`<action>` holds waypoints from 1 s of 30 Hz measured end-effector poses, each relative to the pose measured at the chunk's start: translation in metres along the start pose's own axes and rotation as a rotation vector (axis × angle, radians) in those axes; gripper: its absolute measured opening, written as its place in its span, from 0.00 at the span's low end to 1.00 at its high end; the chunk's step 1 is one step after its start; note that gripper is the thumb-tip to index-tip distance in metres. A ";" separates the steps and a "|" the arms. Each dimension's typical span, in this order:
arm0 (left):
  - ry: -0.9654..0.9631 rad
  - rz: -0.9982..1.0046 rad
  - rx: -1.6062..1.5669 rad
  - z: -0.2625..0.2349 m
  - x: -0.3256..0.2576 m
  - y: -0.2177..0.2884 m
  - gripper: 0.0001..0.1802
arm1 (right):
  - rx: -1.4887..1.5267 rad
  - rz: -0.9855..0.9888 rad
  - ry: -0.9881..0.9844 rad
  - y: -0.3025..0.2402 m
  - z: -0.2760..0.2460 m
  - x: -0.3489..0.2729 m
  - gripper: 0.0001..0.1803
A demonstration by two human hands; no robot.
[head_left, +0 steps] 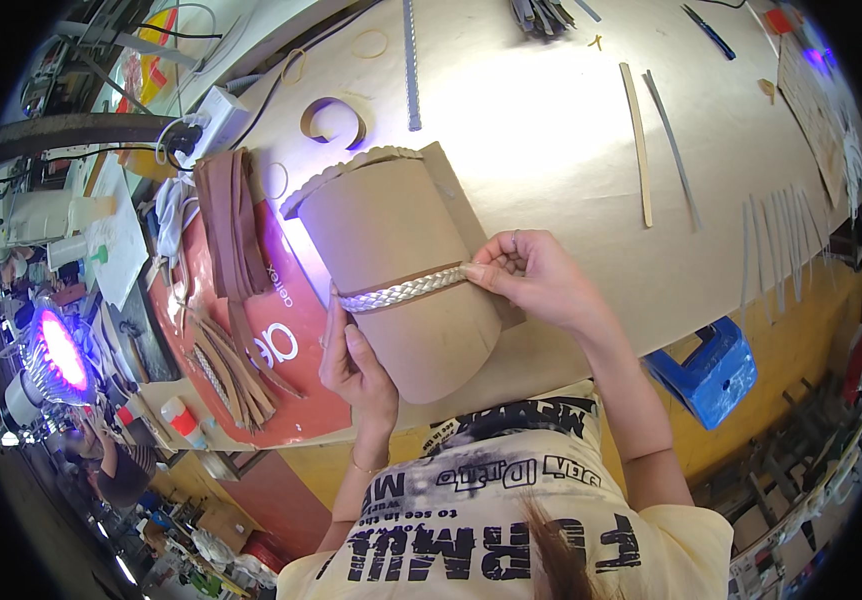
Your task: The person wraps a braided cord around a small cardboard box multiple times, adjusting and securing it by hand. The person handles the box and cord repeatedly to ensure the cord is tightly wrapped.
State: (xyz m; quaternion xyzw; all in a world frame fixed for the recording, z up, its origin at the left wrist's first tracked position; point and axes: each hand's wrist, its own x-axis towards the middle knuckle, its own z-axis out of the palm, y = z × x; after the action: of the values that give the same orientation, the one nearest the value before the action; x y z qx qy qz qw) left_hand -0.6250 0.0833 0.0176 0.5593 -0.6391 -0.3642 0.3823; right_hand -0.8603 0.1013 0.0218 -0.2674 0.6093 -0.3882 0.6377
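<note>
A tan sheet rolled into a curved shell (401, 250), with a scalloped upper rim, stands on the workbench in front of me. A silver-white braided band (406, 290) runs across it over a thin brown strip. My left hand (356, 365) grips the shell's left edge, thumb by the braid's left end. The fingers of my right hand (531, 275) pinch the braid's right end against the shell's right side.
Brown leather strips (226, 230) and braided cords (236, 370) lie on a red sheet (291, 390) at the left. Thin strips (639, 140) and a metal ruler (411, 60) lie on the tan benchtop (551, 120). A blue stool (711, 370) stands at the lower right.
</note>
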 end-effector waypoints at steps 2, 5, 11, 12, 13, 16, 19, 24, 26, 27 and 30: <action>0.002 0.008 -0.012 0.000 -0.001 -0.002 0.22 | -0.009 -0.007 0.003 0.000 0.000 0.001 0.11; 0.004 0.017 -0.033 0.000 -0.002 -0.006 0.22 | 0.008 -0.020 -0.001 0.003 0.001 0.004 0.12; 0.009 0.005 -0.035 0.000 -0.002 -0.010 0.22 | 0.042 -0.062 0.089 0.015 0.005 0.006 0.15; 0.000 0.010 -0.004 -0.002 -0.001 -0.006 0.22 | 0.058 -0.064 0.100 0.016 0.005 0.005 0.16; -0.009 0.017 0.026 -0.004 0.001 0.000 0.22 | 0.064 -0.056 0.118 0.018 0.006 0.005 0.17; 0.014 0.091 0.207 -0.015 0.016 0.029 0.23 | 0.047 -0.064 0.133 0.019 0.009 0.003 0.17; 0.223 0.418 0.358 -0.018 0.037 0.067 0.25 | -0.021 -0.123 0.152 0.020 0.015 0.000 0.13; -0.327 0.618 0.748 0.002 0.050 0.112 0.25 | 0.044 -0.208 0.090 0.023 0.022 -0.005 0.12; -0.482 0.621 0.850 0.010 0.054 0.116 0.22 | 0.124 -0.208 0.073 0.025 0.019 -0.009 0.14; -0.522 0.596 0.850 0.015 0.056 0.115 0.20 | 0.194 -0.188 0.067 0.026 0.016 -0.011 0.16; -0.512 0.536 0.833 0.013 0.056 0.113 0.13 | 0.262 -0.151 -0.004 0.024 0.007 -0.016 0.21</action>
State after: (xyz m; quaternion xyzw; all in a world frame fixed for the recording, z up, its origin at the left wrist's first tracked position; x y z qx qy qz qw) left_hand -0.6908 0.0405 0.1173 0.3748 -0.9213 -0.0950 0.0408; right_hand -0.8491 0.1269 0.0123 -0.2276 0.5305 -0.5105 0.6373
